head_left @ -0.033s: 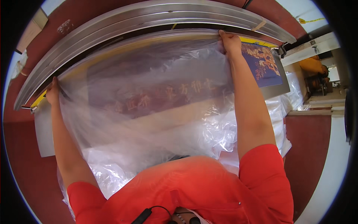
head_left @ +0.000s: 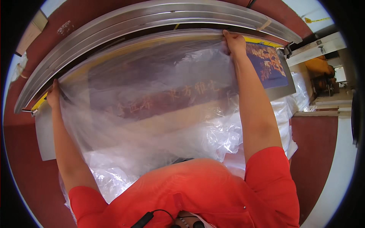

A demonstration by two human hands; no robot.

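Observation:
A wide sheet of clear plastic film [head_left: 152,87] is stretched between my two hands along the far edge of a metal work surface. My left hand [head_left: 54,95] pinches the film's far left corner. At the far right, my right hand [head_left: 235,43] grips the film's upper edge with thumb and fingers closed. Beneath the film a dark printed panel with gold lettering shows through, blurred by the plastic. To the right of my right arm, a blue printed patch with an orange branch pattern [head_left: 266,64] lies uncovered by the film.
A long curved-looking metal bar [head_left: 171,17] runs across just beyond my hands. Yellow strips [head_left: 262,41] mark the surface's far edge. Loose plastic film bunches near my body and hangs at the right. A white beam [head_left: 319,49] juts out at right, with machinery beyond it.
Both hands hold nearly the same place. The film has settled slightly, and the lettering under it shows a little more clearly.

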